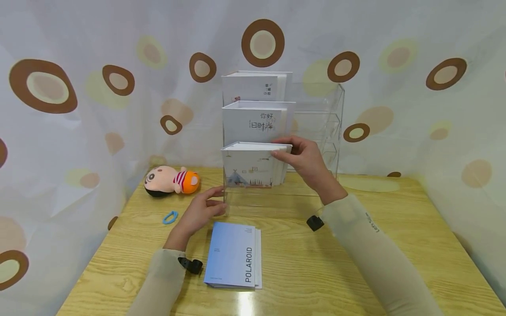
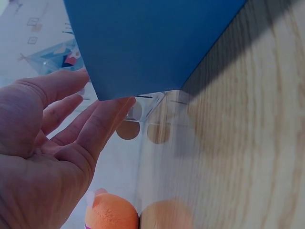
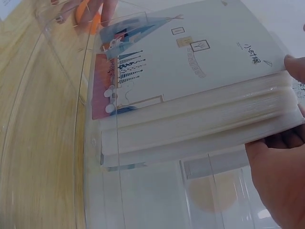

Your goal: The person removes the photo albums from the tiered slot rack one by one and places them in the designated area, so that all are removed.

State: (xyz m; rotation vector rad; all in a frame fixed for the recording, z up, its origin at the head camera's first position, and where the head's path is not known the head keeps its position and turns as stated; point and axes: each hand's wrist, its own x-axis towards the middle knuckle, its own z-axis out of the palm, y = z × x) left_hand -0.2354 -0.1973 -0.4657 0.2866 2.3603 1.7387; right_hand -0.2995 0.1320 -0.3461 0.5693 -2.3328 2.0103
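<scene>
My right hand (image 1: 306, 164) pinches the upper right corner of the front white album (image 1: 249, 169), which stands in the lowest tier of a clear rack (image 1: 276, 199). In the right wrist view, the thumb is on the cover of this album (image 3: 190, 57) and the fingers of the hand (image 3: 279, 167) are behind it. My left hand (image 1: 201, 210) touches the rack's lower left side with its fingers relaxed. A blue POLAROID album (image 1: 231, 254) lies flat before the rack; in the left wrist view the blue album (image 2: 147, 43) partly covers the left fingertips (image 2: 114, 107).
Two more white albums (image 1: 253, 123) (image 1: 251, 85) stand in the higher tiers behind. A plush doll (image 1: 171, 181) and a blue band (image 1: 170, 217) lie on the wooden table (image 1: 300, 272) at the left. A patterned curtain (image 1: 375, 35) hangs behind.
</scene>
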